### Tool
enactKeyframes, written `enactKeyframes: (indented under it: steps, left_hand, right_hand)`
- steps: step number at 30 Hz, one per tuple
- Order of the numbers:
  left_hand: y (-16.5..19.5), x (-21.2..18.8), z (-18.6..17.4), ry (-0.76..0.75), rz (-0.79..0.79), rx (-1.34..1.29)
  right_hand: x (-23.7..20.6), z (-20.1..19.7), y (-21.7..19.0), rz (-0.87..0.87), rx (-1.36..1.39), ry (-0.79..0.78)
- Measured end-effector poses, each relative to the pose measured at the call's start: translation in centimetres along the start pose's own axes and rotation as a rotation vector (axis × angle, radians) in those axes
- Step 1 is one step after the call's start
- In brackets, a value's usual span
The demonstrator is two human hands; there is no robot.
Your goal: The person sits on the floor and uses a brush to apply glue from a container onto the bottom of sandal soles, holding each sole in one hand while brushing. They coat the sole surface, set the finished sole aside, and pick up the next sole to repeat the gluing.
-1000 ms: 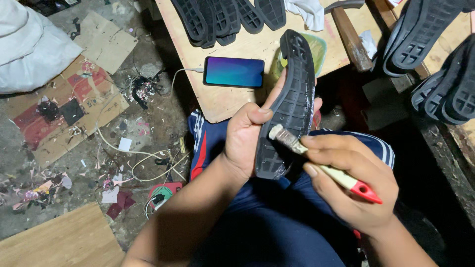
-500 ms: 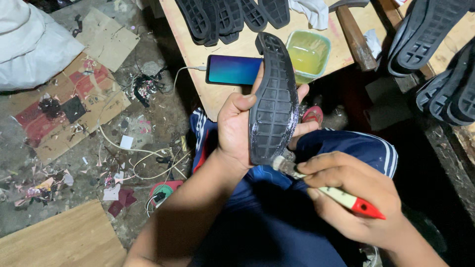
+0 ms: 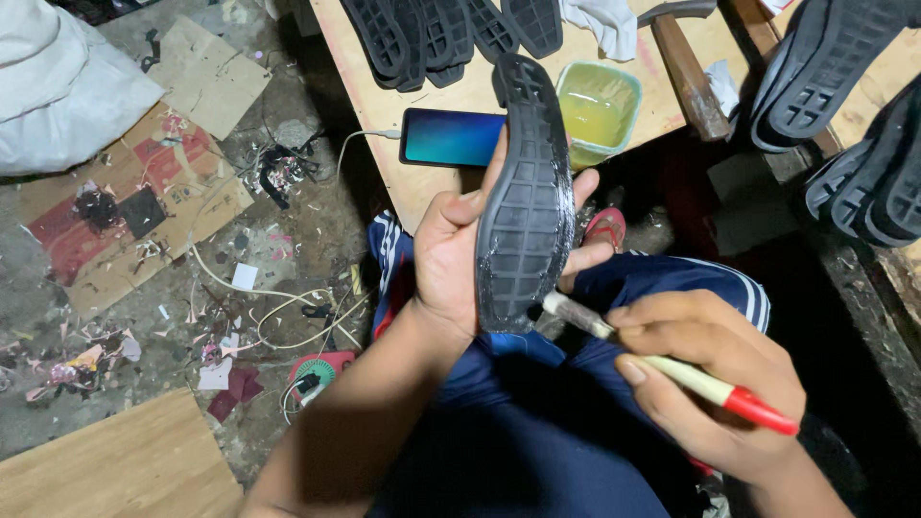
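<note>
Your left hand (image 3: 451,259) grips the black ridged rubber shoe sole (image 3: 525,206) upright above your lap, fingers wrapped round its edges; your right hand (image 3: 715,384) pinches the red-handled brush (image 3: 672,369), bristles touching the sole's lower end. The square green plastic tub (image 3: 600,110) of yellowish liquid sits near the wooden bench's (image 3: 413,192) front edge

A lit phone (image 3: 453,137) beside a tub of yellowish glue (image 3: 598,107) — black soles (image 3: 432,34) stacked behind
</note>
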State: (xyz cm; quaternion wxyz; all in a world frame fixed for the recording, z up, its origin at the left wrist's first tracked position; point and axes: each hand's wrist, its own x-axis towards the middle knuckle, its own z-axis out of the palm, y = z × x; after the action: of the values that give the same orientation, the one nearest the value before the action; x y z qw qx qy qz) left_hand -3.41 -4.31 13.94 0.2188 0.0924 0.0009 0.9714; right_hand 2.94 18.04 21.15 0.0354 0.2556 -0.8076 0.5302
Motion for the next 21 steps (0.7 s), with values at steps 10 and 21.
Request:
enactKeyframes:
  steps: [10,21]
  left_hand:
    - [-2.6,-1.5,0.4,0.009,-0.05,-0.031]
    - [-2.9,-2.4,1.9,0.033,-0.081,0.099]
  right_hand:
    - [2.4,2.8,-1.0,-0.229,-0.148,-0.017]
    - [3.2,1.9,-1.1,-0.197,-0.209,0.002]
